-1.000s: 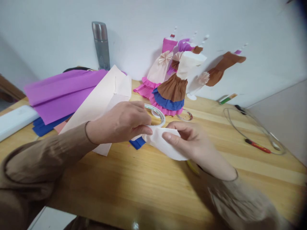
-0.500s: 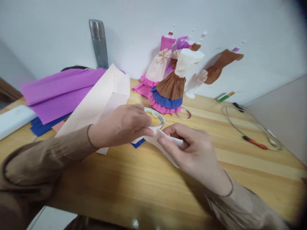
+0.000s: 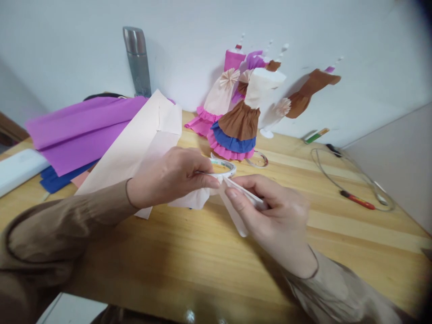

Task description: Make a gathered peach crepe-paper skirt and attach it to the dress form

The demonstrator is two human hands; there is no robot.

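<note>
My left hand (image 3: 178, 175) is closed on a roll of tape (image 3: 227, 166), with its ring sticking out past the fingers. Between thumb and finger, my right hand (image 3: 270, 211) pinches a folded strip of pale paper (image 3: 236, 216). The strip meets the tape roll where the two hands almost touch. Pale paper (image 3: 192, 199) also hangs below my left fingers; whether it is one piece with the strip I cannot tell. Both hands are above the wooden table (image 3: 162, 261).
Doll-sized dress forms in crepe paper, one with a brown, blue and pink skirt (image 3: 238, 123), stand by the wall. Purple paper (image 3: 84, 126) and a large pale sheet (image 3: 131, 148) lie left. A bottle (image 3: 138, 63), another tape ring (image 3: 258, 159) and a red-handled tool (image 3: 357, 199) are around.
The tape roll has tilted flatter and shifted slightly right. More pale paper shows below my left hand, and the strip in my right hand hangs more steeply.
</note>
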